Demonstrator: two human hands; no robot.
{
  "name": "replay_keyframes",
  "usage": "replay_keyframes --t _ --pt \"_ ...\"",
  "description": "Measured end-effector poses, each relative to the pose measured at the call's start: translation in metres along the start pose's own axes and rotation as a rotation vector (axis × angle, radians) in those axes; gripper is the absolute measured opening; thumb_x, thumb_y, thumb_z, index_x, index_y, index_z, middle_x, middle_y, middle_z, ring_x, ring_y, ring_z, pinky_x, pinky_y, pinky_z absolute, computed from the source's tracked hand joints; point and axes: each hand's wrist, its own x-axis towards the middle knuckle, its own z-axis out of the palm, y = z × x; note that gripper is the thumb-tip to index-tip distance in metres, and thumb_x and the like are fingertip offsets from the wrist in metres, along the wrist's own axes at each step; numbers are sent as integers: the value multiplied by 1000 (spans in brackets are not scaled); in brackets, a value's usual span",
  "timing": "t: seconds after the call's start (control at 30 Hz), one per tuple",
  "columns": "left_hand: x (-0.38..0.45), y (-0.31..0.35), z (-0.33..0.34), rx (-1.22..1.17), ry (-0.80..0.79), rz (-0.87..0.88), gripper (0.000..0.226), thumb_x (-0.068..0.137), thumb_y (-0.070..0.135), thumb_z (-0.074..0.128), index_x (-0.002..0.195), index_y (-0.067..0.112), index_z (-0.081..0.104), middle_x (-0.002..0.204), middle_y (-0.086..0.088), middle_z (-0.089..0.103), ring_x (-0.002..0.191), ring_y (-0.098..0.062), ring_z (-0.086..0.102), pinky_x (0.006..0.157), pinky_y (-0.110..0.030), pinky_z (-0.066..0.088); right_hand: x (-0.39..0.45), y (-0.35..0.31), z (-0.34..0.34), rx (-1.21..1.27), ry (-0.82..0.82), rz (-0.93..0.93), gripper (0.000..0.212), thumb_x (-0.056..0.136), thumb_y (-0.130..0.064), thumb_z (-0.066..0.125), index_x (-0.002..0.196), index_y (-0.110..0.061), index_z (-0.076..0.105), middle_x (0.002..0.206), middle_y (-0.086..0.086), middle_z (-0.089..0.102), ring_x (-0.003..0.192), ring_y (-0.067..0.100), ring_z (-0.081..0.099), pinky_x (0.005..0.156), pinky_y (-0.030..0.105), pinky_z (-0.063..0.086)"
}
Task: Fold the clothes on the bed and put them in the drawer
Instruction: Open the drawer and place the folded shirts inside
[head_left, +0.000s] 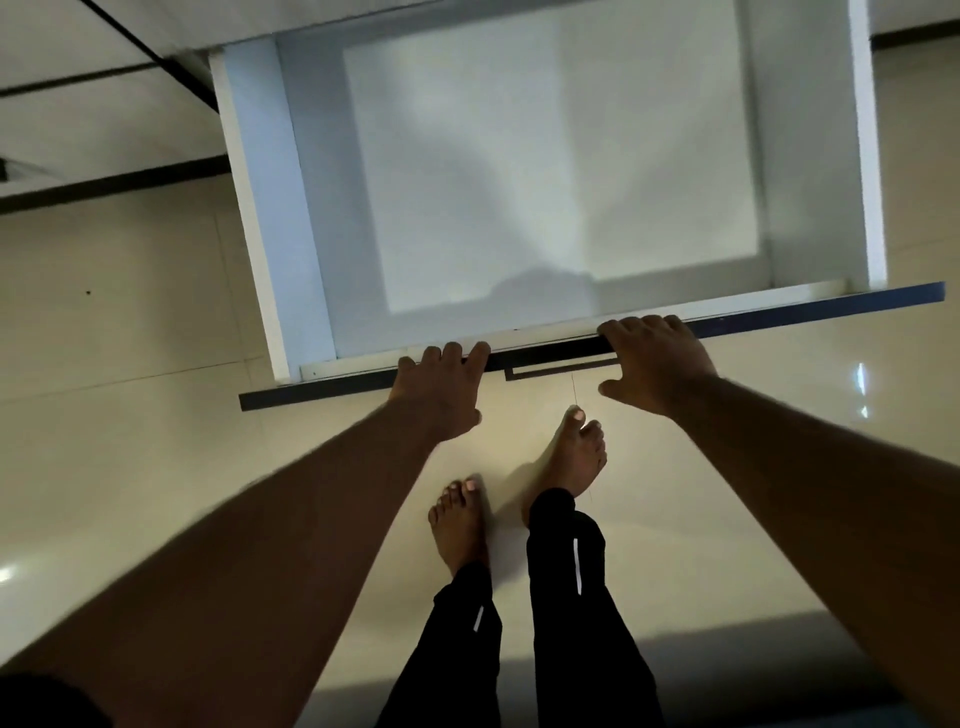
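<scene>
A white drawer (270, 218) with a dark blue front panel stands pulled out below me, and its pale bottom holds nothing. My left hand (441, 389) grips the top edge of the front panel left of the middle, fingers curled over the rim. My right hand (654, 358) grips the same edge to the right, fingers hooked over it, thumb spread below. A thin dark handle (561, 366) runs on the panel between the two hands. No clothes or bed are in view.
Glossy beige floor tiles (130, 441) surround the drawer. My bare feet (519, 483) and black trouser legs stand just in front of the drawer front. White cabinet fronts with dark seams (104, 73) lie at the upper left.
</scene>
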Motion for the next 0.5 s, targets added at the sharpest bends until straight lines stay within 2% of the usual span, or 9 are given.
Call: replay_keyframes --t 0.13,0.23,0.37,0.43,0.5 --pt "-14 10 14 -14 -79 5 77 90 42 59 148 20 13 140 -13 35 122 -34 42 94 -50 42 -16 -8 10 21 -78 -7 59 78 -49 68 126 -19 49 123 4 59 117 26 52 101 38 37" --pt "-19 24 16 -25 -136 -3 65 91 41 59 142 21 24 135 -12 39 118 -34 45 92 -47 45 -33 -9 16 23 -134 -3 54 83 -46 64 126 -19 49 124 4 59 117 26 53 98 38 39" --pt "-26 43 12 0 -244 -16 59 92 42 56 141 22 30 136 -10 41 119 -34 47 96 -50 45 -49 -17 20 93 -283 45 39 84 -32 60 121 -20 53 118 3 57 112 27 56 79 35 41" --pt "-31 60 1 20 -226 -8 60 94 41 54 144 26 25 139 -8 39 123 -34 44 99 -56 41 -61 -18 21 188 -268 81 36 85 -29 58 120 -21 55 118 3 56 112 26 57 77 35 44" --pt "-40 85 -15 42 -177 28 60 94 39 53 145 27 24 138 -8 39 123 -36 45 99 -59 40 -89 -16 23 294 -166 115 35 88 -28 56 122 -21 56 120 3 55 115 25 56 84 36 48"
